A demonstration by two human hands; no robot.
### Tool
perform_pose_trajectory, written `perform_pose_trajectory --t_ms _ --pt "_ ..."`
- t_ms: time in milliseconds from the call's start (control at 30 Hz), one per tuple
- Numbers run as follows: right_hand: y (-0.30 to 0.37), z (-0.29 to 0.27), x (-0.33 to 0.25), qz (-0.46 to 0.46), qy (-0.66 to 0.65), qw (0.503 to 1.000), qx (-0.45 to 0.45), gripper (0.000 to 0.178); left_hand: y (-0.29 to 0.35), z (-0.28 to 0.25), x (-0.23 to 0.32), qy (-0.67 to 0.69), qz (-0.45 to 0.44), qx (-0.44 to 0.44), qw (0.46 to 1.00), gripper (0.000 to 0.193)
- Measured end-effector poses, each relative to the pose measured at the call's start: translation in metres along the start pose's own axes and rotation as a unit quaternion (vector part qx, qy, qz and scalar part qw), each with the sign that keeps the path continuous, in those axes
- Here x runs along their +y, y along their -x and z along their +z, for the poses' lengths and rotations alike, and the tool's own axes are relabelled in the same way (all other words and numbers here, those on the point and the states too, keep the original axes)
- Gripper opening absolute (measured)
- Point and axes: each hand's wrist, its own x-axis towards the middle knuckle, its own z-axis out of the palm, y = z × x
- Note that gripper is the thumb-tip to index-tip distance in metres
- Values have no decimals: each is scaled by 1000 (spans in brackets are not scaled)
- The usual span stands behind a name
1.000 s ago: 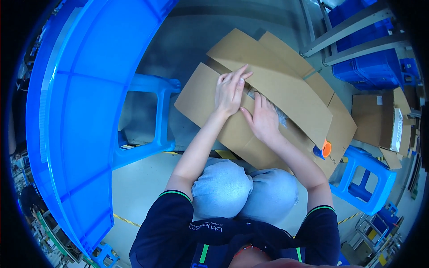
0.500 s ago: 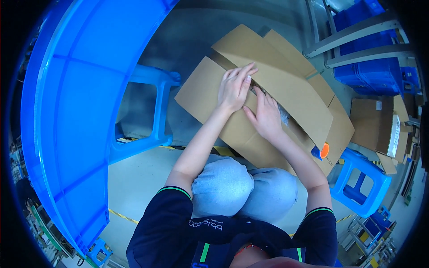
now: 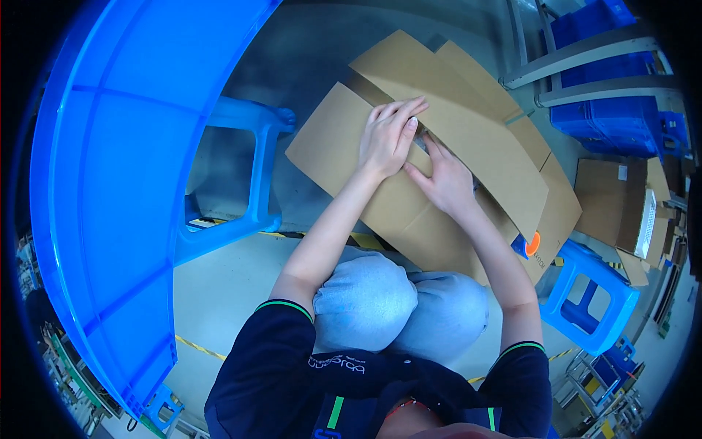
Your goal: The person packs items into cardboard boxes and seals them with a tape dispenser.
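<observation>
A large brown cardboard box point(image 3: 420, 238) stands on the floor in front of my knees, its top flaps partly folded inward. My left hand point(image 3: 387, 139) lies across the near flap, fingers stretched out and their tips on the edge of the far flap point(image 3: 468, 139). Close beside it, my right hand point(image 3: 447, 179) rests on the near flap with the thumb apart. Its fingers reach into the narrow gap between the flaps, and the tips are partly hidden. At the box's right end sits a small round orange and blue object point(image 3: 532, 244), partly covered by the flap.
A big blue panel-like surface point(image 3: 139, 146) fills the left side, with a blue plastic stool point(image 3: 259, 175) next to it. Another blue stool point(image 3: 596, 296) stands at the right. Beyond it are an open cardboard box point(image 3: 610, 197), blue crates point(image 3: 607, 124) and a metal frame point(image 3: 585, 58).
The far flap and box sit slightly higher in the picture. My right hand's fingers have shifted slightly along the gap, and the clear wrapping glimpsed beside them is now mostly covered.
</observation>
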Motion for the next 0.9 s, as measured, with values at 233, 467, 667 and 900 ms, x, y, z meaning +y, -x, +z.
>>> perform_pose_trajectory --t_ms 233,467,667,900 --pt "-3 -8 8 -9 1 998 -57 77 1 2 5 -8 18 5 1000 37" --pt "-14 0 22 24 -108 986 -121 80 2 6 -2 2 22 17 1000 36" --pt "-17 -4 20 29 -70 988 -136 83 2 7 0 -3 21 21 1000 36" --pt "-20 0 30 -6 -224 966 -133 82 2 7 -4 -21 36 20 999 38"
